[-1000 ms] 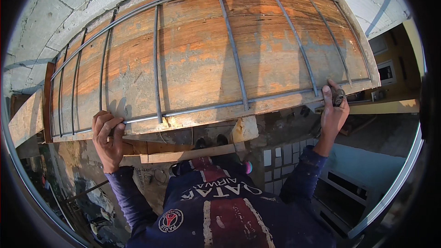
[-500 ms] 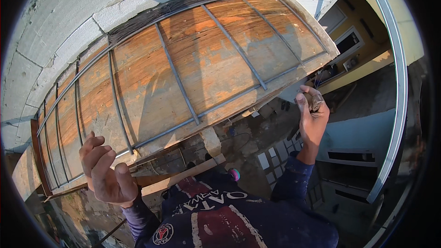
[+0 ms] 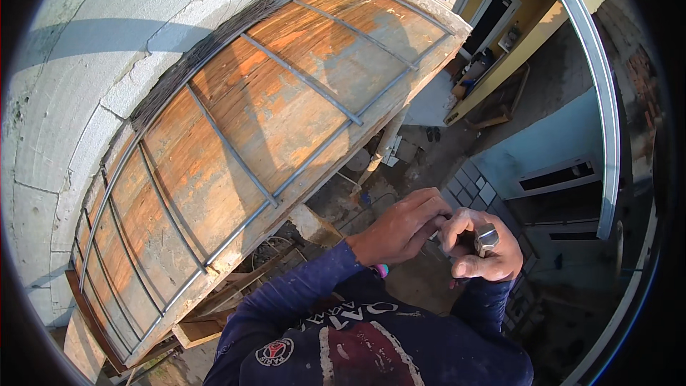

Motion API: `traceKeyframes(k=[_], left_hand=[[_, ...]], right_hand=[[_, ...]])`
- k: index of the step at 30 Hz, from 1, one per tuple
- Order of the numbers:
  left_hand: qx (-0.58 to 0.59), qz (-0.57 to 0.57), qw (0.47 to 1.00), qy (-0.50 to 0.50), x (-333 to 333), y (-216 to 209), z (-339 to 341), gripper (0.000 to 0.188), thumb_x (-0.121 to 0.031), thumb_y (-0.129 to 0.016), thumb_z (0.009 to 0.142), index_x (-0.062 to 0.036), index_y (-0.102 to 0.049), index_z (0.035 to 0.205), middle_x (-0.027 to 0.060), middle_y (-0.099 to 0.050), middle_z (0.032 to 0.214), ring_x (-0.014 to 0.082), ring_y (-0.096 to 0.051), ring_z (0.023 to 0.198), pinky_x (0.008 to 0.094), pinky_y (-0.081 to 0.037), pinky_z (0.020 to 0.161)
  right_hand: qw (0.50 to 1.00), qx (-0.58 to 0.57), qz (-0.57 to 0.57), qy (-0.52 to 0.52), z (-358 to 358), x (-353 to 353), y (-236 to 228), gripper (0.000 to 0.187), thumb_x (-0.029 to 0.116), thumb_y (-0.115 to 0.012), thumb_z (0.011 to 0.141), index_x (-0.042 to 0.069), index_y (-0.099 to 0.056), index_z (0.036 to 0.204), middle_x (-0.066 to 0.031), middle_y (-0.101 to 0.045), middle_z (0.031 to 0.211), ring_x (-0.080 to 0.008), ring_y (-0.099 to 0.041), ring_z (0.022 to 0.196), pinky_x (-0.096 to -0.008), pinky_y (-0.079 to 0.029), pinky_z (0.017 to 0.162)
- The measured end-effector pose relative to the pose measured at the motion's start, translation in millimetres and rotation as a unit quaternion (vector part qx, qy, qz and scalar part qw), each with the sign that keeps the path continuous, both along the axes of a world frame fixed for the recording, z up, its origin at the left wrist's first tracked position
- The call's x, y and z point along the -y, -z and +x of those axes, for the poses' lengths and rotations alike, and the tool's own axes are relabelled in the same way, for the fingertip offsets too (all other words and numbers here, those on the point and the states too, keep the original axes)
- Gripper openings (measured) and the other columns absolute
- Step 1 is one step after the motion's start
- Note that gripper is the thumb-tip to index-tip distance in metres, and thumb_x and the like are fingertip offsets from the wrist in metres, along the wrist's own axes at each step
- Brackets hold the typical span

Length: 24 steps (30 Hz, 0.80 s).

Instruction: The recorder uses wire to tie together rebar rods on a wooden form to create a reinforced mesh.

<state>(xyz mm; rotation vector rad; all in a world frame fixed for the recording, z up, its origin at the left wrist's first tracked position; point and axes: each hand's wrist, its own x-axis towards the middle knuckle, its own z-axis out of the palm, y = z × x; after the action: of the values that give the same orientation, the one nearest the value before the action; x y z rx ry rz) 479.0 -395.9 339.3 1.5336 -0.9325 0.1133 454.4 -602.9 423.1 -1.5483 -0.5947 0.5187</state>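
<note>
In front of my chest, my two hands meet. My right hand [image 3: 493,254] is curled round a metal tool [image 3: 486,239]; only its shiny blunt end shows, so its kind is unclear. The fingers of my left hand [image 3: 404,227] are pinched together against the right hand's fingertips, and whatever lies between them is too small or hidden to name. Beyond the hands, a wooden formwork panel [image 3: 286,111] carries a grid of steel rebar [image 3: 221,141], with long bars along both edges and shorter bars across. Neither hand touches the grid.
A pale block wall [image 3: 93,100] borders the panel's far side, with a bundle of thin wires [image 3: 196,53] between them. A metal channel [image 3: 597,78] curves down at the right. Far below lie the ground, tiles [image 3: 468,186] and a house doorway [image 3: 493,18].
My left hand has swung right from the panel's near edge to meet my right hand, its fingers closing. My right hand has come lower and nearer. The view has turned, shifting the panel left.
</note>
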Motion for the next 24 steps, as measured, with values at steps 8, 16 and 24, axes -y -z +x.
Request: traceKeyframes(k=[8, 16, 24], left_hand=[[-0.051, -0.031, 0.990, -0.129, -38, 19, -40, 0.015, 0.002, -0.057, 0.098, 0.0003, -0.060, 0.113, 0.0136, -0.065, 0.083, 0.0339, -0.066, 0.070, 0.0395, -0.052, 0.065], [-0.136, -0.002, 0.985, -0.105, -90, 21, -90, 0.027, 0.009, -0.058, 0.092, 0.0017, -0.061, 0.118, 0.0190, -0.069, 0.095, 0.0389, -0.071, 0.079, 0.0413, -0.056, 0.069], [-0.101, -0.041, 0.988, -0.106, -85, 23, -85, 0.031, 0.011, -0.056, 0.091, 0.0022, -0.060, 0.120, 0.0186, -0.069, 0.094, 0.0357, -0.072, 0.081, 0.0391, -0.056, 0.070]], right_hand=[[0.974, -0.148, 0.032, 0.170, 2, -27, -23, 0.028, 0.010, -0.076, 0.092, 0.004, -0.057, 0.111, -0.0185, -0.064, 0.129, -0.0186, -0.068, 0.089, -0.0353, -0.053, 0.082], [0.963, 0.065, -0.170, 0.197, 122, -86, -48, 0.054, 0.046, -0.071, 0.099, 0.001, -0.052, 0.120, -0.0070, -0.063, 0.084, -0.0134, -0.058, 0.062, -0.0263, -0.044, 0.052], [0.844, 0.316, -0.425, 0.079, 319, -247, -10, 0.100, 0.061, -0.063, 0.099, -0.016, -0.027, 0.152, -0.0382, -0.058, 0.132, -0.0456, -0.060, 0.126, -0.0478, -0.055, 0.098]])
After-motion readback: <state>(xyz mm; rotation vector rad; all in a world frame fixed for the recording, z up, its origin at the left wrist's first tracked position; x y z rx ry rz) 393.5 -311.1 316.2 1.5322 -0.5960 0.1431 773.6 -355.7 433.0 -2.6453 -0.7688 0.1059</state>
